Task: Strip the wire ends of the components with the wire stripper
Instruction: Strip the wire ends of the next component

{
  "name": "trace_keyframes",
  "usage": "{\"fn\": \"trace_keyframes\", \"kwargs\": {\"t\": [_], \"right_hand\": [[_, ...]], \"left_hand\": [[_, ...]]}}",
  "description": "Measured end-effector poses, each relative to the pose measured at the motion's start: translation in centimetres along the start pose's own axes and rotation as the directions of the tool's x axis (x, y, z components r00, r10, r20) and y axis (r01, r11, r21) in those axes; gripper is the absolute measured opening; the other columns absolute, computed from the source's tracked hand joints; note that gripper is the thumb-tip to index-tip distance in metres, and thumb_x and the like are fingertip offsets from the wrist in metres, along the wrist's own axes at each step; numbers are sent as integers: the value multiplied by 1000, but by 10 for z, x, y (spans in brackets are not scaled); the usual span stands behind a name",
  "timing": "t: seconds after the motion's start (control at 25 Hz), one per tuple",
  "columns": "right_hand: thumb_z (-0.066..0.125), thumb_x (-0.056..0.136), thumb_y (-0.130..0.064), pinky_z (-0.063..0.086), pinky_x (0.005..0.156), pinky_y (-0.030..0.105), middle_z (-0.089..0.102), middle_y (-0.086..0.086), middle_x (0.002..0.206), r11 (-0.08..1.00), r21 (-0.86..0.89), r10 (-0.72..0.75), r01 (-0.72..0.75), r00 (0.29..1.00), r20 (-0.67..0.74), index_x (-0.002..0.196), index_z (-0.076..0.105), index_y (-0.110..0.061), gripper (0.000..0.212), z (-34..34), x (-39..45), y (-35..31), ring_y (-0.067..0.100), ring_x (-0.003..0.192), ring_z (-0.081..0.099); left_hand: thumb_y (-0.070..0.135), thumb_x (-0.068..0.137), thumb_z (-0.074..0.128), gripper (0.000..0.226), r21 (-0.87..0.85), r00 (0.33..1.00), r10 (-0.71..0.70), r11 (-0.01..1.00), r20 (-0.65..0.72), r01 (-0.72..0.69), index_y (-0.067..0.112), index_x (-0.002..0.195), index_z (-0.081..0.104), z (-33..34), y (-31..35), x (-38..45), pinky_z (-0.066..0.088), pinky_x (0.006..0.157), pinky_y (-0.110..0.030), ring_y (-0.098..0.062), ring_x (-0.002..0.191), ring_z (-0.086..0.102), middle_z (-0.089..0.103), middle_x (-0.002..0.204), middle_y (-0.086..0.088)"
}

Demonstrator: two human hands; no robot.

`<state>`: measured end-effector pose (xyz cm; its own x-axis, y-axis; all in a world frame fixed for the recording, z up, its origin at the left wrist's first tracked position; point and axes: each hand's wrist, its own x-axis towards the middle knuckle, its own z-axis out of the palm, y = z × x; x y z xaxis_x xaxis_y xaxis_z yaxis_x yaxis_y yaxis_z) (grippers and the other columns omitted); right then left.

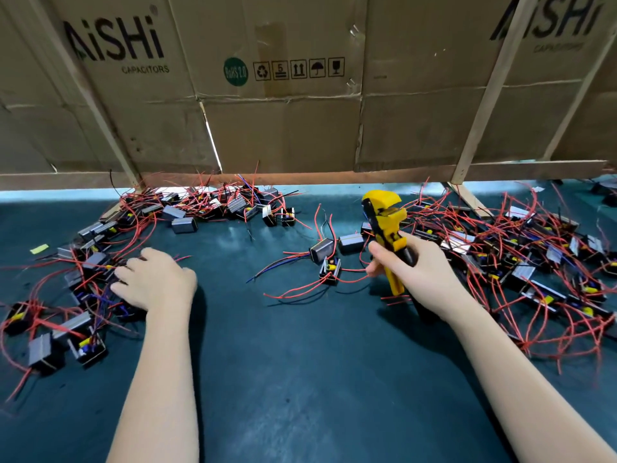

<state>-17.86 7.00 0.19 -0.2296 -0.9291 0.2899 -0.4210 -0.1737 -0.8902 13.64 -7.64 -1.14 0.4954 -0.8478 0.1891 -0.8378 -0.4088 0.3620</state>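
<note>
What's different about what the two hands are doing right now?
The right hand is raised off the mat and grips the yellow wire stripper, head up; the left hand holds no tool. The left hand lies palm down, fingers reaching into the left pile of components, while the right hand's fingers curl round the handles. Both are bare, over the dark green mat.

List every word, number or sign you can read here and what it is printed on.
"AiSHi CAPACITORS": left cardboard panel.
"RoHS 2.0", green circle: middle cardboard panel.
"5" among the handling symbols: same panel.
"AiSHi", partly cut off: right cardboard panel; the line beneath is blurred.
</note>
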Motion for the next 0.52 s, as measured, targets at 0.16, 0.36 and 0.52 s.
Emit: {"fn": "trace_keyframes", "kwargs": {"t": [0.16, 0.36, 0.52], "right_hand": [[67, 69, -70, 55, 83, 40, 75, 5, 84, 992, 88, 90, -86, 995, -38, 82, 77, -24, 49, -10, 1, 0, 31, 92, 69], [63, 69, -69, 56, 90, 42, 76, 8, 94, 938, 197, 253, -287, 951, 178, 99, 75, -24, 55, -21, 1, 2, 23, 94, 72], [61, 68, -68, 55, 85, 38, 75, 10, 87, 946, 161, 258, -283, 953, 160, 99, 71, -13, 64, -17, 0, 3, 22, 86, 73]], "left_hand": [[4, 84, 64, 27, -166, 999, 50, 985, 11, -48, 10, 108, 73, 2, 1, 7, 47, 91, -48, -46, 111, 57, 65, 113, -26], [8, 90, 67, 19, -688, 827, 552, 559, -108, -463, 11, 106, 76, -6, 37, -30, 48, 85, -27, -22, 92, 69, 75, 99, -9], [13, 84, 75, 46, -679, 470, 882, 325, -33, -659, 18, 129, 63, 1, 57, -66, 37, 103, -20, -9, 113, 55, 64, 121, 7]]}}
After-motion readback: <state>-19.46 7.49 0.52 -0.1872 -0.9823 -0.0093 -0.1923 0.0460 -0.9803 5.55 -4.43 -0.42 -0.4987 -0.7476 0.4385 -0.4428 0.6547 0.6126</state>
